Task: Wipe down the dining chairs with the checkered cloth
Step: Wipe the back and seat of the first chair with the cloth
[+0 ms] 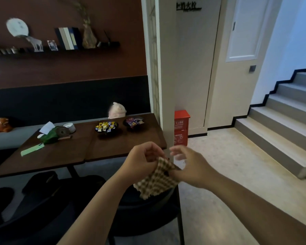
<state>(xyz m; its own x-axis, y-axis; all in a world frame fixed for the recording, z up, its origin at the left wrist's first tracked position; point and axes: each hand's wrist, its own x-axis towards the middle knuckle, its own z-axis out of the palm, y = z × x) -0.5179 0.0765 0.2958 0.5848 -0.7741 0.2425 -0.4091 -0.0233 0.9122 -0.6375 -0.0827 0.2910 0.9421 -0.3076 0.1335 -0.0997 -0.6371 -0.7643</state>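
Note:
A brown-and-cream checkered cloth (pixel 157 179) hangs in the air between my two hands, above a dark dining chair (pixel 148 214) at the table's near right corner. My left hand (pixel 141 156) pinches the cloth's upper edge with its fingers curled. My right hand (pixel 187 165) holds the cloth's right side between thumb and palm, its other fingers spread and blurred. Two more dark chairs (pixel 41 183) stand tucked at the table's near side, to the left.
A dark wooden table (pixel 74 152) carries two bowls of sweets (pixel 106 128), a green phone (pixel 32 150), a tissue holder and an ashtray. A white pillar (pixel 168 103) and a red fire box (pixel 181 128) stand behind the cloth. Stairs (pixel 281 124) rise at the right.

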